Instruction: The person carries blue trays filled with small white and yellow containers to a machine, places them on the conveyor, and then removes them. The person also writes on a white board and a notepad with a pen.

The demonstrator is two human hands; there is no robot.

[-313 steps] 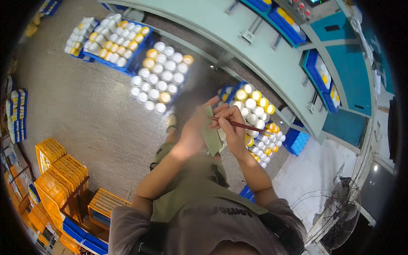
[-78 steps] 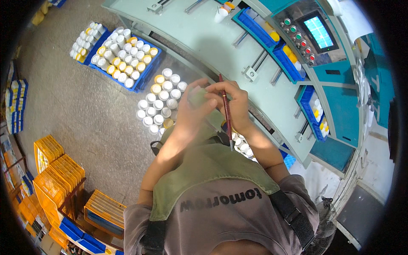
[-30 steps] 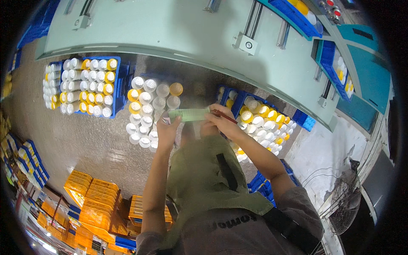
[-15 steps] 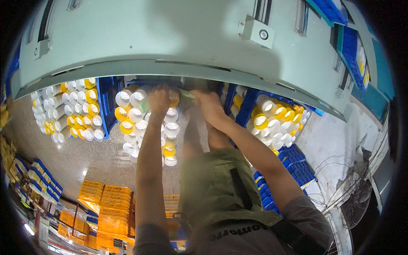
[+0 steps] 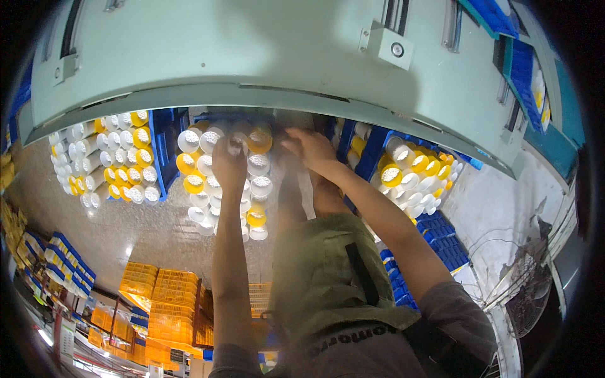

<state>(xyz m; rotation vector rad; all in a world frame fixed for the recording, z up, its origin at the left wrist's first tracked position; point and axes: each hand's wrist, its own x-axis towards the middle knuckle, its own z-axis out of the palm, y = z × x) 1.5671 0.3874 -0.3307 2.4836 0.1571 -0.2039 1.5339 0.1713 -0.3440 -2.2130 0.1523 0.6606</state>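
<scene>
Both hands are reaching fwd and down to the cluster of white and yellow plastic-capped cylindrical bobbins (image 5: 249, 183) standing on end on the grey concrete floor (image 5: 145, 233), just under the lower edge of the pale green sheet-metal machine housing (image 5: 252, 57).

**Grip state**
- Left hand (image 5: 230, 165): fingers are curling over the top of one white-capped bobbin at the cluster's near-centre. Appears to be closing on the cap, but whether it is gripping or only touching: cannot tell.
- Right hand (image 5: 310, 148): fingers are extending toward the rear of the cluster, at the housing's shadow line. Open or clenched: cannot tell; fingertips are blurring into the dark gap.

**Key relation**
- The bobbins' long axes are running vertical; caps are facing up toward the camera.
- The cluster is lying directly below and ahead of both palms. The left hand is the nearer one, sitting over the cluster's middle; the right is lying further back and to the right, at the cluster's rear edge.

**Surroundings**
- A blue plastic crate (image 5: 157, 148) holding more white and yellow bobbins is standing to the left; another blue crate (image 5: 435, 183) of same is standing to the right.
- Stacked orange-yellow plastic crates (image 5: 161, 302) are sitting well apart, lower left.

**Hidden / unclear**
- Rear rows of the cluster are being cut off by the housing edge.
- The olive-green apron (image 5: 328, 277) is covering the floor between the forearms.
</scene>
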